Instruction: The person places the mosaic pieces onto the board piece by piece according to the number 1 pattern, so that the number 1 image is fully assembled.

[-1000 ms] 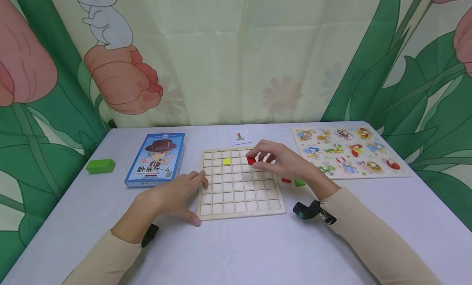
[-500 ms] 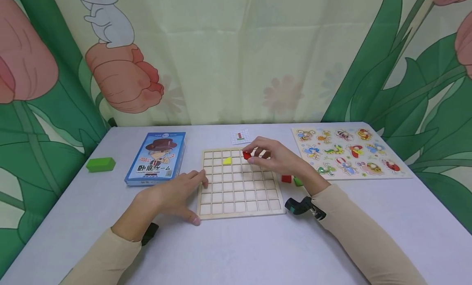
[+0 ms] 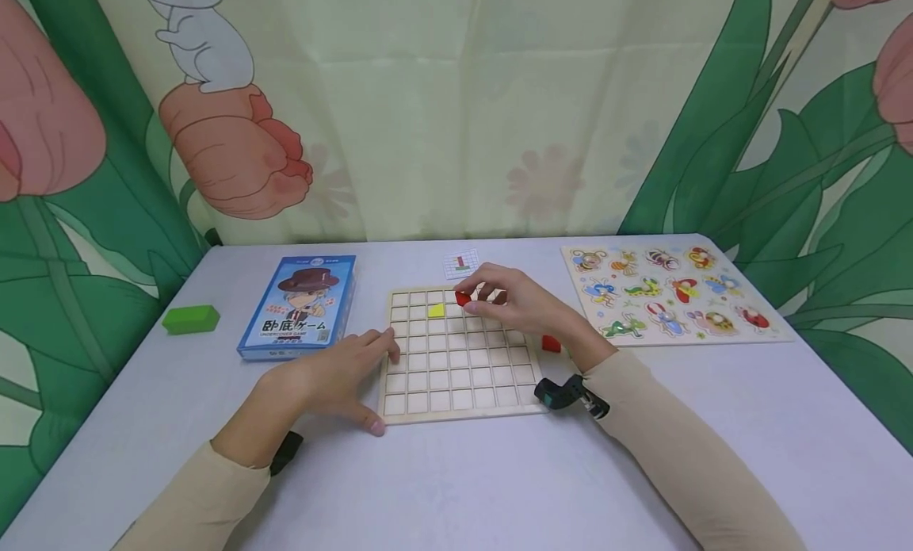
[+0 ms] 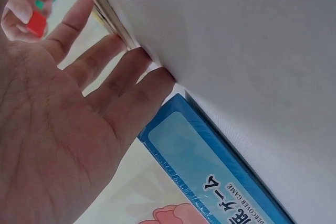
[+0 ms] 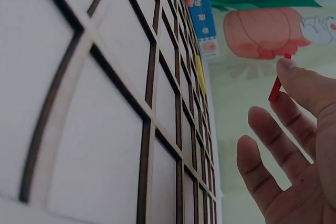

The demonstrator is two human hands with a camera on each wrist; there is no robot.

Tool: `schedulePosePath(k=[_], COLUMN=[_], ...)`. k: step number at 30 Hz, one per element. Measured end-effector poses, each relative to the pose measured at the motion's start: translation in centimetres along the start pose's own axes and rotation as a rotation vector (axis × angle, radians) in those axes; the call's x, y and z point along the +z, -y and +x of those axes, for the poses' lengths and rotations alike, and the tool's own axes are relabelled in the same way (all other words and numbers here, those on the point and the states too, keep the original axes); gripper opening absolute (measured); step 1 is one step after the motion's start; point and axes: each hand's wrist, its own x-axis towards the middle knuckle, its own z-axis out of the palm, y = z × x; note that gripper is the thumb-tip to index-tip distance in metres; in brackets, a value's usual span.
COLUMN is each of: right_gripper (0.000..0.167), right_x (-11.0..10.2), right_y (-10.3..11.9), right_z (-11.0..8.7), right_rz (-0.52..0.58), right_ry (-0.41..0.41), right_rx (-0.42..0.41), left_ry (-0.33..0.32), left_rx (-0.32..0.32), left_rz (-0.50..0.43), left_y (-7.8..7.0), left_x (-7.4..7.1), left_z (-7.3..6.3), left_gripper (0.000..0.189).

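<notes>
A wooden grid board lies on the white table, a yellow tile in one of its upper-left cells. My left hand rests along the board's left edge, its fingertips touching it and the thumb spread near the lower corner. Over the board's upper part, my right hand pinches a small red tile between thumb and index finger. The right wrist view shows this red tile edge-on, held apart from the board. Another red tile lies right of the board, partly behind my right wrist.
Behind the board lies a small printed grid card. A blue game box stands left of it, with a green block farther left. An insect picture board occupies the back right. A patterned curtain hangs behind the table.
My right hand has moved left with the red tile, toward the yellow one. A green tile right of the board is now hidden behind my right arm. The left hand has stayed put.
</notes>
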Motion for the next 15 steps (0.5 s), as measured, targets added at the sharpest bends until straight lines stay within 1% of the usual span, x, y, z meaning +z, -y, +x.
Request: schedulePosePath(k=[9, 15], right_gripper=[0.031, 0.03], right_x=[0.2, 0.3], right_y=[-0.4, -0.7], right_z=[0.5, 1.1], right_rz=[0.012, -0.019], right_ry=[-0.005, -0.007], right_rx=[0.009, 0.029], left_ry=[-0.002, -0.002], left_rx=[0.007, -0.008], left_rz=[-0.003, -0.01], left_y=[0.1, 0.1], left_x=[0.1, 0.1], left_z=[0.1, 0.0], left_gripper=[0.083, 0.081])
